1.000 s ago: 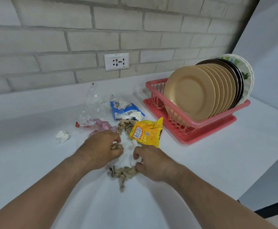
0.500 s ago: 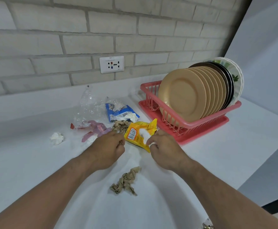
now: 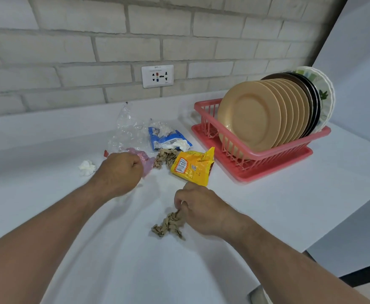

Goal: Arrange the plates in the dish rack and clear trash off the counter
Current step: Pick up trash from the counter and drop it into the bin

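White counter runs along a pale brick wall with a white socket plate set into it. At the right stands a red dish rack on its matching tray, and the plates stand upright in it in a row: tan ones at the front, dark ones behind, and a white patterned one at the back.

Trash lies in a loose cluster left of the rack. A crumpled clear plastic bag sits nearest the wall, a blue wrapper with white paper stuffed in it just beside that, and a yellow snack packet lies close to the rack's front corner. A twisted piece of brown paper lies between the blue wrapper and the yellow packet. A small white paper ball sits apart at the left.

The left hand is clenched into a fist over a pink plastic scrap, which shows past the knuckles; whether the fingers actually grip it cannot be told. The right hand is nearer the camera, its fingertips pinched on the upper end of a second strip of crumpled brown paper, whose lower end rests on the counter.
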A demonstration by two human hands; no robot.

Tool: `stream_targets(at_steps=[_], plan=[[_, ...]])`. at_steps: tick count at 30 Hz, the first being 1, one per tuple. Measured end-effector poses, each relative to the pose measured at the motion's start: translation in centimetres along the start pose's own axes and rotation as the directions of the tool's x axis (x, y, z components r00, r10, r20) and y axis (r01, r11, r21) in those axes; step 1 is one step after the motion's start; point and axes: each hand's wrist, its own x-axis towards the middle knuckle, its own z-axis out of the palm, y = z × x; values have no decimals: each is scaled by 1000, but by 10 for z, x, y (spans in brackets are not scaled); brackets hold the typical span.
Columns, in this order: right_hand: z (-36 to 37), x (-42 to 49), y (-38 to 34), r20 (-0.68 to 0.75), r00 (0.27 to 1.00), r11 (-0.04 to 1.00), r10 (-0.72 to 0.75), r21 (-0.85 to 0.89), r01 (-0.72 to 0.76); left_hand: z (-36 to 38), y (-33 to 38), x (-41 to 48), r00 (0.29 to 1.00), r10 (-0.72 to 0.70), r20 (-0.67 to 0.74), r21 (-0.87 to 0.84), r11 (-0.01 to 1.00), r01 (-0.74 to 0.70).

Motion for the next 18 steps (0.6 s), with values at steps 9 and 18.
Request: stream_targets(at_steps=[9, 18], plan=[[16, 3, 0, 34, 999, 1000, 28, -3, -28, 22, -26, -4, 956, -272, 108, 486, 854, 188], [32, 5, 15, 83, 996, 999, -32, 34, 30, 47, -22, -10, 982, -155, 112, 344, 933, 108]])
